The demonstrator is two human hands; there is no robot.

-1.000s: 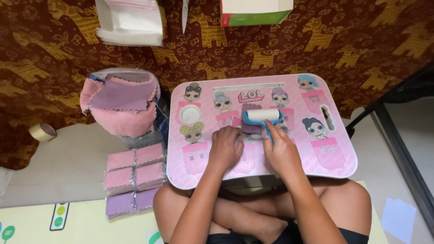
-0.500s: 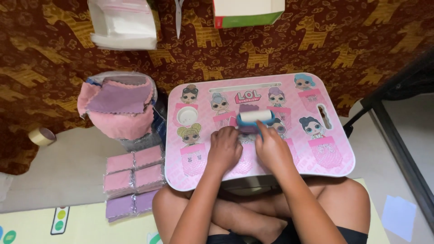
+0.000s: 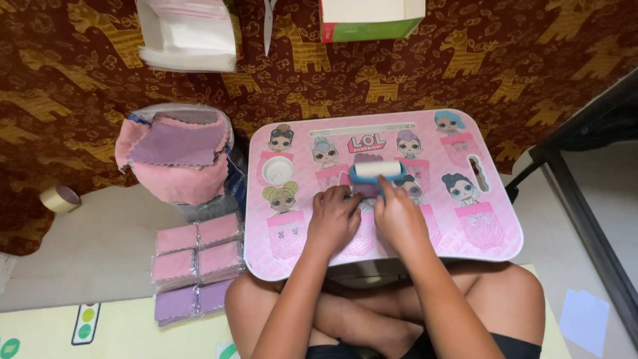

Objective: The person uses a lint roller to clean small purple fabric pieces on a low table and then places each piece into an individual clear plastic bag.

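2 hands (image 3: 365,216) at 1 lint roller (image 3: 377,171) (6 packed cloths (image 3: 196,266) aside).

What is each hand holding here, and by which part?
The right hand grips the blue handle of a lint roller. The left hand presses on something beneath it; I cannot tell what.

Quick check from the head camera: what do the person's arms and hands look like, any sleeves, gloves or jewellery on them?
Both arms are bare from the fingers up to where they leave the picture: no sleeves and no gloves. The left hand and the right hand show no rings, and neither wrist shows a watch or a band. The only clothing in view is dark shorts at the bottom edge.
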